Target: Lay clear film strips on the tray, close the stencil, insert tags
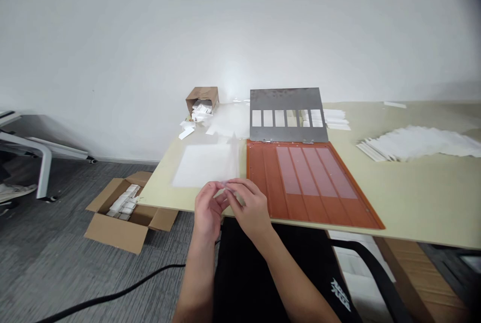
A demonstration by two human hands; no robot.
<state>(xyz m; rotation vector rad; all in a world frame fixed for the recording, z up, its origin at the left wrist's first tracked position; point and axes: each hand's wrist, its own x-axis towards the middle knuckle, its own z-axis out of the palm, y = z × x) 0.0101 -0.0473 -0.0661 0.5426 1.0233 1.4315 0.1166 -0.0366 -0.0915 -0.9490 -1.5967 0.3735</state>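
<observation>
My left hand (pixel 209 208) and my right hand (pixel 250 205) meet at the table's front edge, fingertips together. Both are closed in a pinch on a thin, clear piece of film (pixel 226 186), mostly hidden by the fingers. Just beyond them lies a stack of translucent white sheets (pixel 203 163). To the right of my hands is an orange-brown board (pixel 265 178) with raised ridges; several translucent strips (pixel 313 170) lie in its right-hand slots. Hinged to its back edge, a grey metal plate (pixel 284 98) with rectangular windows stands raised.
A small cardboard box (pixel 203 93) of white pieces lies at the table's back left. Fanned white pieces (pixel 424 142) cover part of the right side. On the floor at left sits an open carton (pixel 116 233). A black cable (pixel 124 293) crosses the carpet.
</observation>
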